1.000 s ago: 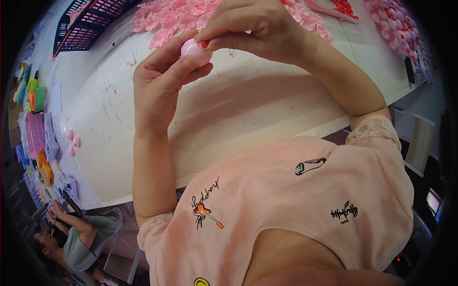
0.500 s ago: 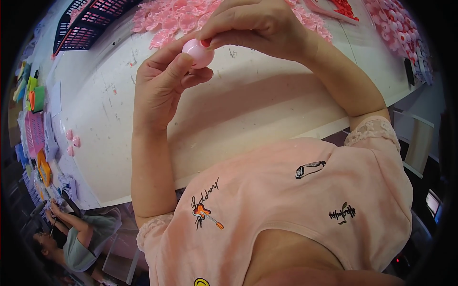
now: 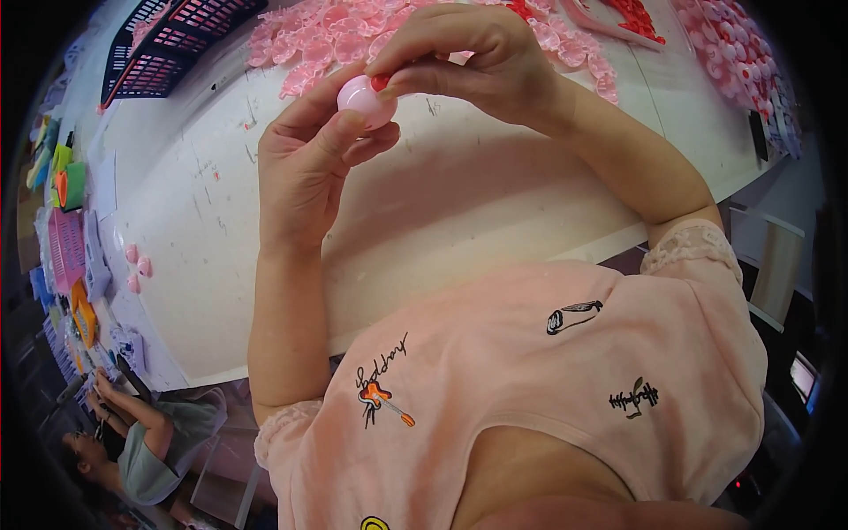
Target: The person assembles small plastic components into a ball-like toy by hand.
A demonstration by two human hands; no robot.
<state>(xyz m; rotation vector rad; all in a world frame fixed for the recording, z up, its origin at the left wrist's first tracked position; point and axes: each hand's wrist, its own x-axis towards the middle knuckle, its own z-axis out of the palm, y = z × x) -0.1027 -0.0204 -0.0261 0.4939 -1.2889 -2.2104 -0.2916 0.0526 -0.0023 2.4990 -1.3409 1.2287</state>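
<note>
A glossy pale pink ball [image 3: 362,103] is pinched between the thumb and fingers of my left hand [image 3: 309,146]. My right hand [image 3: 481,66] reaches in from the other side, its thumb and forefinger closed on a small red piece [image 3: 380,82]. That red piece touches the ball's upper right side; its exact shape is mostly covered by my fingertips. Both hands are raised over the white table [image 3: 424,212]. Past them lies a spread of translucent pink plastic pieces [image 3: 309,44].
A dark blue basket [image 3: 168,53] stands at the far left. At the far right are a tray of red pieces [image 3: 632,22] and a heap of pink-and-red balls [image 3: 733,53]. Three pink pieces [image 3: 139,265] lie left, near a pink basket [image 3: 65,247]. Another person [image 3: 146,442] works lower left.
Both hands stay together at the ball. My left hand and forearm have shifted slightly right, and more of the red piece shows between my right fingertips.
</note>
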